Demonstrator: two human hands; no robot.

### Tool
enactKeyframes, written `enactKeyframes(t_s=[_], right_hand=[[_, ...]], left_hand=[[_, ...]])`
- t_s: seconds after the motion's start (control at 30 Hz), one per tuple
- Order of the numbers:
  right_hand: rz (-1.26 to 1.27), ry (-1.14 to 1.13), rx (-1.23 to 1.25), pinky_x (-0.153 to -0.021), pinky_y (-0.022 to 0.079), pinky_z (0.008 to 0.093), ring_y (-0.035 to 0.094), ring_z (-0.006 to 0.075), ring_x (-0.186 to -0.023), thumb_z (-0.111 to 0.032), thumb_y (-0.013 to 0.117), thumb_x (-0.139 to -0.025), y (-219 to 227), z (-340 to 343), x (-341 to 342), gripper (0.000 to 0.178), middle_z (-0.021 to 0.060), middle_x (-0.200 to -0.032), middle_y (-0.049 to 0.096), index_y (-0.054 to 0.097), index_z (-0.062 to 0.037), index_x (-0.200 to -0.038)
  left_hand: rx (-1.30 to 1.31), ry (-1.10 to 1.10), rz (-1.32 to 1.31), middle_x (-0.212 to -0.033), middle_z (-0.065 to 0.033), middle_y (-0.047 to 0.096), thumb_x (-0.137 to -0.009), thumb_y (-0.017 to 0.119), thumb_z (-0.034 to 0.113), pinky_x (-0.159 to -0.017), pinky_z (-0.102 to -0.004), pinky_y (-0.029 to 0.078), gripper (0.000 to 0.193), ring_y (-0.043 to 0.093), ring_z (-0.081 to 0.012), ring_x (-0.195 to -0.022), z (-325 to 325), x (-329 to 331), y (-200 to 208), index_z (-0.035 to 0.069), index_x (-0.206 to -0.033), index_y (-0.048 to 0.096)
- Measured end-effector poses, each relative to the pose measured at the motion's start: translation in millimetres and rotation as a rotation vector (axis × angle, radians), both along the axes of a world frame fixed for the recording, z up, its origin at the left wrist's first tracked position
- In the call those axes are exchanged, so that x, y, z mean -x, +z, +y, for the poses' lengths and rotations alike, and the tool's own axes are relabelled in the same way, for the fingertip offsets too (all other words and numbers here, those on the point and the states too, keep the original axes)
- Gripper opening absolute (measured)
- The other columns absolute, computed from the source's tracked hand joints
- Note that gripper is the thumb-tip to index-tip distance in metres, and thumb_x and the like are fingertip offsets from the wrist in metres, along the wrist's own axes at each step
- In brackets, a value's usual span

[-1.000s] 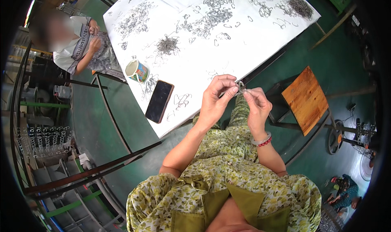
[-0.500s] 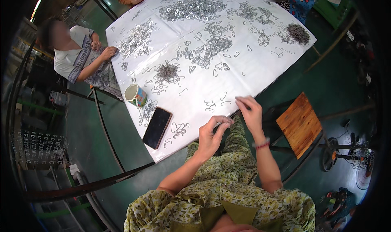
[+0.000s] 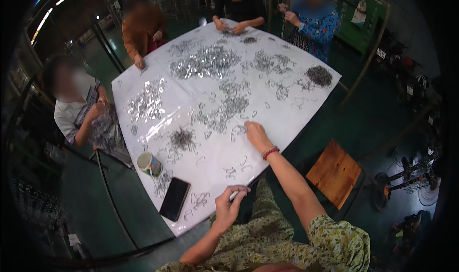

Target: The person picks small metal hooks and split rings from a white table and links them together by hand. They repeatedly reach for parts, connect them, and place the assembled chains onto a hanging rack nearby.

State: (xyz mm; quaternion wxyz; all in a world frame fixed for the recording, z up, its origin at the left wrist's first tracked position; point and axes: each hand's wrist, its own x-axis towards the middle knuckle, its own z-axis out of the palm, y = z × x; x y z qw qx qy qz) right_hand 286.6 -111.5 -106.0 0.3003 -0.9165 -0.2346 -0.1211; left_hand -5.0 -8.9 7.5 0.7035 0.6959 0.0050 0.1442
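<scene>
Over the table's near edge, my left hand (image 3: 226, 210) is closed around a small, pale silvery metal piece (image 3: 234, 195), mostly hidden by the fingers. My right hand (image 3: 258, 137) reaches out across the white tabletop (image 3: 217, 147). Its fingers are drawn together at a few C-shaped metal hooks (image 3: 238, 132), and I cannot see whether one is between them. Just beyond them lies a loose heap of similar hooks (image 3: 232, 104). Between my hands are a few thin bent wires (image 3: 230, 172).
A black phone (image 3: 175, 199) and a cup (image 3: 149, 165) stand near the left edge. A dark wire pile (image 3: 182, 139) lies beyond the cup, another pile (image 3: 319, 76) at the far right. Several people sit around the table. A wooden stool (image 3: 334, 173) is at the right.
My right hand has moved from beside my left, forward onto the table by the hooks. My left hand stays at the near edge. The view has tilted up, showing more people.
</scene>
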Motion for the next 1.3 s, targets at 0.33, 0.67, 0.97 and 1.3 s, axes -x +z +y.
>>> enactKeyframes(t_s=[0.33,0.67,0.97,1.3], right_hand=[[0.420,0.124,-0.811,-0.075,0.051,0.0234,0.062,0.0080,-0.078,0.007,0.068,-0.083,122,-32,185,0.040,0.0048,-0.086,0.069,0.061,0.0031,-0.122],[0.220,0.088,-0.950,-0.074,0.044,0.0230,0.056,0.0085,-0.081,0.007,0.070,-0.083,132,-44,250,0.031,0.0069,-0.091,0.069,0.061,0.0042,-0.113],[0.327,0.033,-1.043,-0.075,0.042,0.0220,0.053,0.0069,-0.079,0.008,0.071,-0.082,124,-47,250,0.031,0.0054,-0.089,0.069,0.061,0.0052,-0.111],[0.348,0.018,-1.060,-0.073,0.043,0.0209,0.053,0.0051,-0.076,0.006,0.071,-0.083,122,-53,238,0.028,0.0030,-0.086,0.069,0.062,0.0027,-0.110]], left_hand=[[-0.128,0.023,-0.020,-0.093,-0.0097,0.072,-0.089,0.067,0.002,-0.079,-0.0269,0.052,0.010,0.067,-0.0136,-0.086,2,-1,2,-0.002,-0.098,0.064],[-0.291,0.019,-0.050,-0.093,-0.0116,0.069,-0.086,0.071,0.007,-0.079,-0.0343,0.053,0.019,0.068,-0.0249,-0.089,-4,-4,-6,0.001,-0.102,0.064],[-0.919,0.488,0.087,-0.093,-0.0162,0.067,-0.088,0.068,0.017,-0.078,-0.0407,0.052,0.021,0.064,-0.0341,-0.087,117,-81,-73,0.004,-0.105,0.070],[-1.064,0.390,0.147,-0.090,-0.0203,0.063,-0.091,0.058,0.007,-0.075,-0.0463,0.050,0.007,0.062,-0.0383,-0.089,142,-85,-104,0.001,-0.094,0.059]])
